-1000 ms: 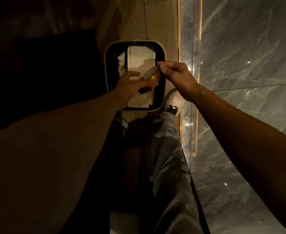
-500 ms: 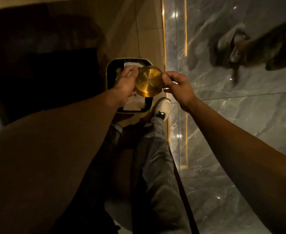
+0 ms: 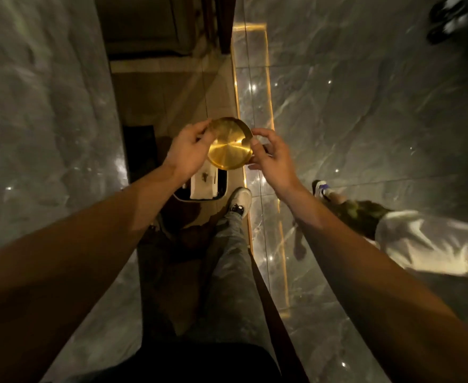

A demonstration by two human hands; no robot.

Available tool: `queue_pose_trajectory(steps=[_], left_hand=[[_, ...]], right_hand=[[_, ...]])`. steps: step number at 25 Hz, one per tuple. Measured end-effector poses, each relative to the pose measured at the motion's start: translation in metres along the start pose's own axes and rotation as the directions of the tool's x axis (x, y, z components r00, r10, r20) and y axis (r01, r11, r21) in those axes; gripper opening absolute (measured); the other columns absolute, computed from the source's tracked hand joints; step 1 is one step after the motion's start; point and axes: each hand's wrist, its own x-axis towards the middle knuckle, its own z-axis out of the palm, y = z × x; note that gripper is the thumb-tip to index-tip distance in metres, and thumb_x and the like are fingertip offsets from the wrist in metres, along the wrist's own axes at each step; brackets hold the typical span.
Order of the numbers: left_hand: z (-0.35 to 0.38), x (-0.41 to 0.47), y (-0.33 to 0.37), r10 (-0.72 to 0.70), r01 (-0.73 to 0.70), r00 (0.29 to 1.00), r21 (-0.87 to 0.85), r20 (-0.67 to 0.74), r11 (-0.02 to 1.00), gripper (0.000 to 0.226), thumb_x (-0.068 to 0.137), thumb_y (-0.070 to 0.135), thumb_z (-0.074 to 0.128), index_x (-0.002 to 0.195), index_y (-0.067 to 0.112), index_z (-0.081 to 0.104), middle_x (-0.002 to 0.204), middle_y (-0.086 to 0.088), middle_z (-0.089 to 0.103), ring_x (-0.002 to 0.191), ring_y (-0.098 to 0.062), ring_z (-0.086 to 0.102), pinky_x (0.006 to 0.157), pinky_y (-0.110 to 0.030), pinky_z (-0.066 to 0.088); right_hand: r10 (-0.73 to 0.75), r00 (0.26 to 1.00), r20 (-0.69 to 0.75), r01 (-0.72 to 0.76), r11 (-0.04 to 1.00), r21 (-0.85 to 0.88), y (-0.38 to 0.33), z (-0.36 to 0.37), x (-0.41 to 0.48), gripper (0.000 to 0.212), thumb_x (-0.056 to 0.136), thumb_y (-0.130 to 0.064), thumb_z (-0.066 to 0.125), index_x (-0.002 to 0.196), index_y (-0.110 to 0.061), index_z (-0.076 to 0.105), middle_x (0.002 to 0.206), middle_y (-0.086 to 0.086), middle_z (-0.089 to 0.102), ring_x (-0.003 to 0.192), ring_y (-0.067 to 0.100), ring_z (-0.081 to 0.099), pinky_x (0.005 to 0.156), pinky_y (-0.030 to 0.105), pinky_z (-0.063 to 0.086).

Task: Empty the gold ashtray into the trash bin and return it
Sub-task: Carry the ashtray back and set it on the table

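The round gold ashtray is held up in front of me, its shiny inside facing the camera. My left hand grips its left rim and my right hand grips its right rim. Below the ashtray on the floor stands the trash bin, dark inside with a pale rim, partly hidden by my left hand. White paper with dark bits on it lies in the bin.
A grey marble surface fills the left. Glossy marble floor with a glowing gold strip lies to the right. My leg and white shoe stand beside the bin. Another person is at the right edge.
The ashtray went from tipped over the bin to raised and turned face-up toward me. The view pulled back from the bin, and another person came into view at the right.
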Motion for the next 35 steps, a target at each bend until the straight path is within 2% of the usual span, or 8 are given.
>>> queue_pose_trajectory(steps=[5, 10, 15, 19, 23, 26, 30, 35], left_hand=[[-0.055, -0.051, 0.016, 0.183, -0.190, 0.979, 0.078, 0.091, 0.979, 0.075, 0.084, 0.020, 0.070, 0.149, 0.025, 0.034, 0.124, 0.012, 0.051, 0.117, -0.008, 0.054, 0.096, -0.024, 0.046], [-0.134, -0.111, 0.008, 0.348, -0.351, 0.927, -0.006, 0.142, 0.936, 0.101, 0.063, 0.007, 0.087, 0.148, 0.017, 0.034, 0.139, 0.002, 0.050, 0.124, -0.018, 0.055, 0.101, -0.035, 0.052], [-0.218, -0.175, -0.005, 0.437, -0.437, 0.900, -0.014, 0.008, 0.900, 0.094, 0.060, 0.006, 0.088, 0.143, 0.010, 0.043, 0.122, 0.000, 0.058, 0.104, -0.012, 0.062, 0.084, -0.016, 0.054], [-0.274, -0.216, -0.015, 0.466, -0.459, 0.875, 0.079, -0.134, 0.885, 0.091, 0.058, 0.019, 0.092, 0.138, 0.011, 0.050, 0.126, -0.008, 0.062, 0.112, -0.021, 0.063, 0.096, -0.031, 0.053], [-0.310, -0.251, -0.026, 0.504, -0.449, 0.822, 0.242, -0.266, 0.860, 0.092, 0.056, 0.033, 0.092, 0.137, 0.015, 0.052, 0.130, -0.005, 0.060, 0.114, -0.016, 0.060, 0.094, -0.026, 0.051], [-0.329, -0.269, -0.041, 0.493, -0.437, 0.793, 0.230, -0.358, 0.870, 0.088, 0.057, 0.035, 0.092, 0.135, 0.021, 0.053, 0.127, 0.001, 0.061, 0.110, -0.011, 0.060, 0.091, -0.022, 0.051], [-0.356, -0.280, -0.061, 0.504, -0.466, 0.763, 0.196, -0.405, 0.863, 0.086, 0.058, 0.033, 0.091, 0.133, 0.033, 0.049, 0.122, 0.009, 0.058, 0.105, 0.001, 0.058, 0.089, -0.009, 0.046], [-0.422, -0.278, -0.103, 0.519, -0.478, 0.757, 0.204, -0.398, 0.854, 0.090, 0.058, 0.035, 0.091, 0.138, 0.023, 0.050, 0.124, 0.007, 0.056, 0.106, -0.001, 0.056, 0.092, -0.015, 0.047]], right_hand=[[-0.064, 0.996, -0.058, 0.062, 0.997, -0.034, -0.052, 0.034, -0.038, 0.023, 0.099, -0.023, 0.051, 0.120, -0.014, 0.056, 0.098, 0.013, 0.064, 0.075, 0.015, 0.066, 0.059, 0.022, 0.055], [-0.109, 0.993, -0.043, 0.108, 0.994, -0.027, -0.106, 0.091, -0.089, 0.029, 0.099, -0.021, 0.051, 0.122, -0.005, 0.059, 0.099, 0.010, 0.065, 0.077, 0.014, 0.069, 0.061, 0.023, 0.056], [-0.147, 0.980, 0.130, 0.149, 0.989, -0.002, -0.166, 0.166, -0.146, 0.039, 0.095, -0.018, 0.058, 0.132, -0.006, 0.053, 0.105, 0.002, 0.066, 0.080, 0.009, 0.069, 0.065, 0.018, 0.053], [-0.214, 0.942, 0.259, 0.247, 0.963, -0.104, -0.200, 0.211, -0.165, 0.071, 0.078, -0.008, 0.077, 0.141, -0.013, 0.043, 0.124, -0.006, 0.056, 0.079, -0.001, 0.068, 0.070, 0.017, 0.053], [-0.285, 0.885, 0.368, 0.367, 0.913, -0.176, -0.219, 0.250, -0.164, 0.080, 0.069, -0.007, 0.084, 0.139, -0.014, 0.045, 0.131, 0.005, 0.053, 0.081, 0.002, 0.065, 0.072, 0.019, 0.054], [-0.316, 0.839, 0.444, 0.436, 0.877, -0.200, -0.228, 0.277, -0.166, 0.083, 0.068, -0.005, 0.084, 0.140, -0.014, 0.043, 0.130, 0.008, 0.052, 0.084, 0.011, 0.063, 0.070, 0.017, 0.055], [-0.358, 0.816, 0.455, 0.508, 0.819, -0.267, -0.229, 0.319, -0.165, 0.086, 0.066, -0.010, 0.086, 0.141, -0.018, 0.044, 0.123, 0.012, 0.054, 0.083, 0.013, 0.062, 0.068, 0.016, 0.053], [-0.371, 0.835, 0.406, 0.508, 0.805, -0.308, -0.224, 0.395, -0.166, 0.085, 0.066, -0.011, 0.086, 0.139, -0.025, 0.046, 0.114, 0.003, 0.052, 0.076, 0.005, 0.055, 0.069, 0.019, 0.051]])
